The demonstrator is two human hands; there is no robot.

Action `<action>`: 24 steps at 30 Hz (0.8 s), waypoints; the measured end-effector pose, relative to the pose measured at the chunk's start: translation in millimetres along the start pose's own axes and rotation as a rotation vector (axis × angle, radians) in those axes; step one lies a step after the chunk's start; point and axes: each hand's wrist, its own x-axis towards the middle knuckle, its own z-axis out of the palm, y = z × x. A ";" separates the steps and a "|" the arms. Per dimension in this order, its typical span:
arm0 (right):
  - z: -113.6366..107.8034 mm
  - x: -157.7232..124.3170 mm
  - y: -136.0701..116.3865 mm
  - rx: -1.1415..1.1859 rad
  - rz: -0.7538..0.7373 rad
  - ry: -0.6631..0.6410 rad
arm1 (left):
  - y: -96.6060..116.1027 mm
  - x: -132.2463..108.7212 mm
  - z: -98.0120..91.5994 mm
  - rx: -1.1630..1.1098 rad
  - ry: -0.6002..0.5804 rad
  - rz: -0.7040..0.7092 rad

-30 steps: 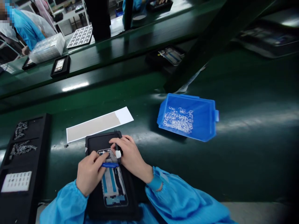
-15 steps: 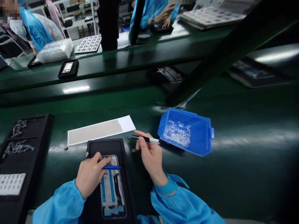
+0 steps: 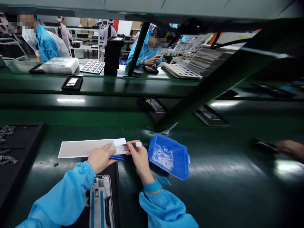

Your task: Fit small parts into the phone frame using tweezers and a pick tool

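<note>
One paper strip (image 3: 86, 148), one blue bin (image 3: 169, 156) of small clear parts, one phone frame (image 3: 101, 202) in one black tray (image 3: 118, 190). Left hand (image 3: 101, 159): forefinger stretched onto the strip, other fingers curled around one blue pen (image 3: 117, 157). Right hand (image 3: 139, 155): fingers pinched on one pair of tweezers (image 3: 133, 144), tips over the strip's white end, just beside the bin. One black parts tray (image 3: 20, 139) at far left. A co-worker's hand (image 3: 288, 148), blurred, at far right.

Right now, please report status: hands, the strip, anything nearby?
Left hand holds blue pen, fingertip on paper strip. Right hand grips tweezers over strip's end. Blue bin right beside.
</note>
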 end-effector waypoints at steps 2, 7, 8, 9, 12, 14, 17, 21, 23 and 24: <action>3.2 2.7 4.3 -0.029 0.018 -0.011 | -1.6 -4.0 0.9 0.014 -0.008 0.010; 9.8 7.1 11.6 -0.091 0.041 -0.007 | -2.5 -5.7 2.8 0.041 -0.018 0.016; 10.3 7.5 12.1 -0.102 0.042 -0.004 | -2.3 -5.2 3.0 0.043 -0.019 0.016; 10.4 7.9 12.4 -0.112 0.043 -0.002 | -2.1 -4.6 3.1 0.045 -0.021 0.015; 9.9 8.4 13.3 -0.130 0.046 0.003 | -2.1 -3.7 3.2 0.048 -0.028 0.019; 9.6 8.5 14.3 -0.132 0.048 0.005 | -2.6 -3.7 3.3 0.044 -0.027 0.020; 10.1 8.7 16.5 -0.117 0.053 0.001 | -3.5 -4.2 3.9 0.031 -0.020 0.016; 11.4 11.1 18.5 -0.058 0.066 0.001 | -2.6 -4.2 3.7 0.011 -0.020 0.008; 11.0 12.6 17.4 -0.013 0.068 0.006 | -1.6 -3.7 2.7 0.004 -0.015 0.006; 10.3 12.7 16.0 0.012 0.065 0.011 | -1.4 -3.6 1.9 0.001 -0.010 0.007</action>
